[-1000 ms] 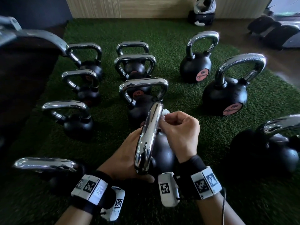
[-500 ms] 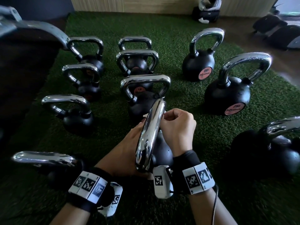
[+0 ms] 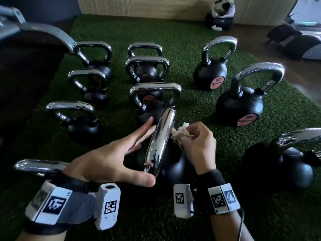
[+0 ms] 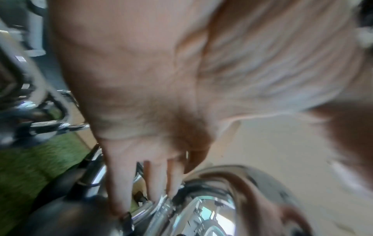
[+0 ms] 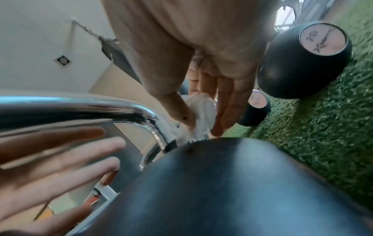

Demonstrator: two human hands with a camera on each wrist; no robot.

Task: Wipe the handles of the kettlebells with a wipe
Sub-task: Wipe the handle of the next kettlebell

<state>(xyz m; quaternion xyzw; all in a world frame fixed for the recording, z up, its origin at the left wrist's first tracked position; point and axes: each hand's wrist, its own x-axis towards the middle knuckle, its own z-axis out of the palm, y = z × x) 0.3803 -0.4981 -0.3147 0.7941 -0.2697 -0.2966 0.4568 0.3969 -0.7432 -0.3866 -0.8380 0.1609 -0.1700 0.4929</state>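
Low in the centre of the head view stands a kettlebell (image 3: 171, 162) with a round, matte black body and a thick, mirror-bright chrome handle (image 3: 160, 141). The handle's top bar is seen nearly end-on, its long axis running from the lower centre of the frame up and slightly right, toward the next kettlebell (image 3: 152, 105) behind it. The right hand (image 3: 196, 143), just right of the bar, pinches a crumpled white wipe (image 3: 178, 132) between thumb and fingers, the wad touching the far end of the handle where it bends down. The left hand (image 3: 111, 159) is spread open on the bar's left side, fingers straight and holding nothing; the thumb tip lies by the bar's near end. More chrome-handled black kettlebells stand in rows on coarse green turf (image 3: 199, 110).
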